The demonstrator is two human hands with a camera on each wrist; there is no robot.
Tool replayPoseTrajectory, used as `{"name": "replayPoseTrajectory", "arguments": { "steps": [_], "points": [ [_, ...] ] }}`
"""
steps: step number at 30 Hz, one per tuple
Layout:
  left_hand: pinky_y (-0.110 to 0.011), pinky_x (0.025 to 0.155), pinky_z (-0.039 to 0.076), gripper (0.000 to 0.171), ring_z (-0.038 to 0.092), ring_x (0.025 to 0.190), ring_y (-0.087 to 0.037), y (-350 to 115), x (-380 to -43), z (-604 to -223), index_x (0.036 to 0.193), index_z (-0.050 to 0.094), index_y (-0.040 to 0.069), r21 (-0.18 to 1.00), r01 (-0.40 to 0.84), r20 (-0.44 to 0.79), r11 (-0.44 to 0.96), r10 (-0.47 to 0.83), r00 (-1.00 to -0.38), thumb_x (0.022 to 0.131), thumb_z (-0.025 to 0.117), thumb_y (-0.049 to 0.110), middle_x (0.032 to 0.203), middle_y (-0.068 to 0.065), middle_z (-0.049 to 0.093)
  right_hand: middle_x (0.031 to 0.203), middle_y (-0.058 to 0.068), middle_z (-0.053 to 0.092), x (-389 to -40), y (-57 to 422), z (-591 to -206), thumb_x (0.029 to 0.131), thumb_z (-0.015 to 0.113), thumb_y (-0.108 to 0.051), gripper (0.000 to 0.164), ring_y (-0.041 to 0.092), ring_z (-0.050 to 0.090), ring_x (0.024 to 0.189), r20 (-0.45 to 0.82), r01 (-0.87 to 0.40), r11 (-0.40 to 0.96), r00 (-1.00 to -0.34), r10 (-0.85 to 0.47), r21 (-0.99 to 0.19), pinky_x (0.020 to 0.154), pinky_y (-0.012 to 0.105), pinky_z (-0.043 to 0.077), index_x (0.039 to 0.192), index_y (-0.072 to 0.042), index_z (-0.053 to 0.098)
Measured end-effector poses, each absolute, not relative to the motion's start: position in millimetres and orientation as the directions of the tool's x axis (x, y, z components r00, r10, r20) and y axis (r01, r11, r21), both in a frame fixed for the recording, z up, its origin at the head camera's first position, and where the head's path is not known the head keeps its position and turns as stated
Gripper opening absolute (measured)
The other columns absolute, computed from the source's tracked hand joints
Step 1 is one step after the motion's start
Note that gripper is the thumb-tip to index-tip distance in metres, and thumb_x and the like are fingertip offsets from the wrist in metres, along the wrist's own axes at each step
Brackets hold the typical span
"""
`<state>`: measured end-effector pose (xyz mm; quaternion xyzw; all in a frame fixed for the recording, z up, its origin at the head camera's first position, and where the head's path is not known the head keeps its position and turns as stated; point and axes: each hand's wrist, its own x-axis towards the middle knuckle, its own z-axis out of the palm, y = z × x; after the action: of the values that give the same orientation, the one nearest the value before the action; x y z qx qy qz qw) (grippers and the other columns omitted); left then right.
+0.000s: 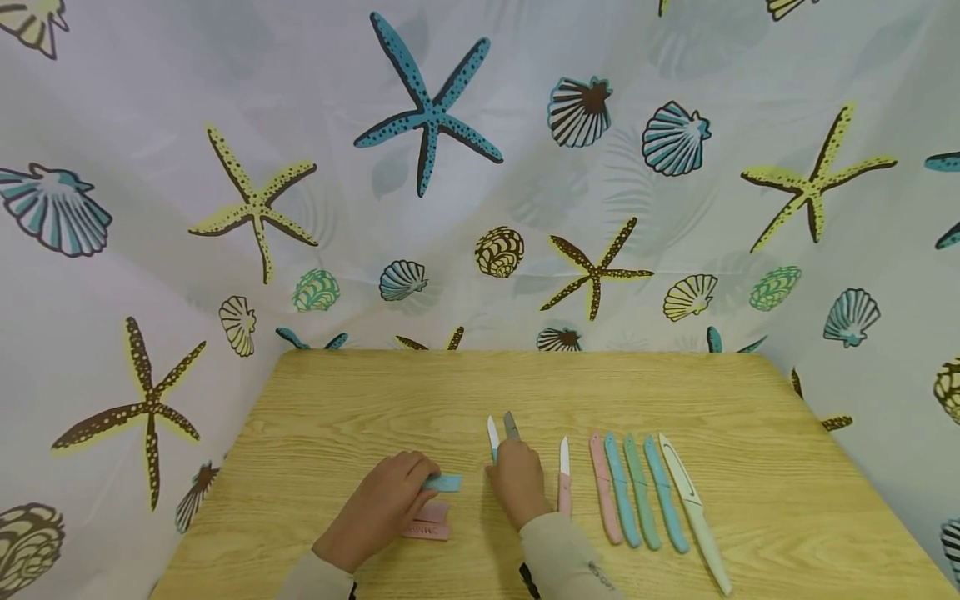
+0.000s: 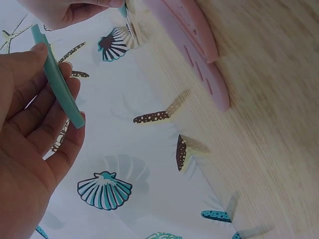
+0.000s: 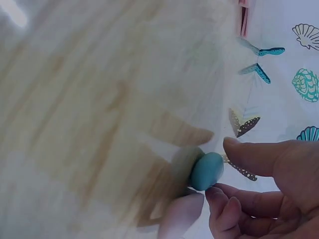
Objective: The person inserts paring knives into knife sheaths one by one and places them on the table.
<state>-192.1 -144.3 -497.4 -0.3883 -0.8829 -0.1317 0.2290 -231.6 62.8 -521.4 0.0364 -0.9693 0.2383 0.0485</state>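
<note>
My left hand pinches a light blue knife sheath between thumb and fingers. In the left wrist view this sheath looks teal and slim. Below it on the table lie two pink sheaths, one overlapping the other. My right hand is low over the table, holding a knife whose grey blade points away. Close by its fingers is a white blade with a blue handle, partly hidden. The right wrist view shows a rounded teal handle end between thumb and fingers.
Right of my right hand lies a pink knife with its white blade bare. Further right, several closed knives in pink, blue and green lie side by side, then a larger cream knife. A shell-and-starfish cloth surrounds the wooden table.
</note>
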Motion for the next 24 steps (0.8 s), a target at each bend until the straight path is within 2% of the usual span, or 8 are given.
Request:
{"name": "replayPoseTrajectory", "arguments": {
  "steps": [5, 13, 20, 24],
  "points": [
    [-0.027, 0.072, 0.052, 0.026, 0.057, 0.086, -0.010, -145.0, -190.6, -498.3, 0.102, 0.060, 0.010, 0.054, 0.733, 0.485, 0.678, 0.624, -0.612, 0.083, 0.076, 0.017, 0.097, 0.003, 0.059, 0.068, 0.017, 0.063, -232.0, 60.2, -524.5, 0.078, 0.079, -0.006, 0.022, 0.023, 0.064, 0.057, 0.132, -0.103, 0.897, -0.990, -0.051, -0.430, 0.046, 0.025, 0.052, 0.077, 0.008, 0.061],
    [-0.026, 0.070, 0.051, 0.023, 0.057, 0.087, -0.009, -145.3, -191.1, -497.5, 0.104, 0.059, 0.012, 0.049, 0.727, 0.464, 0.685, 0.629, -0.623, 0.087, 0.072, 0.019, 0.099, 0.004, 0.059, 0.067, 0.019, 0.064, -233.9, 56.2, -522.6, 0.083, 0.069, 0.004, 0.010, 0.025, 0.065, 0.056, 0.096, -0.124, 0.895, -0.991, -0.091, -0.429, 0.045, 0.025, 0.052, 0.077, 0.010, 0.063],
    [-0.027, 0.070, 0.052, 0.023, 0.057, 0.086, -0.009, -144.0, -192.1, -495.2, 0.104, 0.060, 0.012, 0.041, 0.729, 0.470, 0.683, 0.631, -0.617, 0.087, 0.072, 0.020, 0.099, 0.003, 0.059, 0.066, 0.019, 0.063, -231.4, 54.1, -519.6, 0.079, 0.068, 0.008, 0.007, 0.026, 0.064, 0.056, 0.109, -0.144, 0.887, -0.988, -0.107, -0.439, 0.047, 0.025, 0.053, 0.077, 0.010, 0.062],
    [-0.027, 0.072, 0.052, 0.023, 0.057, 0.087, -0.009, -144.5, -191.1, -494.2, 0.105, 0.060, 0.011, 0.036, 0.721, 0.461, 0.692, 0.629, -0.626, 0.087, 0.072, 0.020, 0.099, 0.003, 0.059, 0.064, 0.016, 0.062, -230.5, 55.4, -520.0, 0.076, 0.071, 0.007, 0.010, 0.024, 0.064, 0.056, 0.144, -0.186, 0.883, -0.980, -0.136, -0.431, 0.049, 0.026, 0.054, 0.074, 0.008, 0.061]
  ]
}}
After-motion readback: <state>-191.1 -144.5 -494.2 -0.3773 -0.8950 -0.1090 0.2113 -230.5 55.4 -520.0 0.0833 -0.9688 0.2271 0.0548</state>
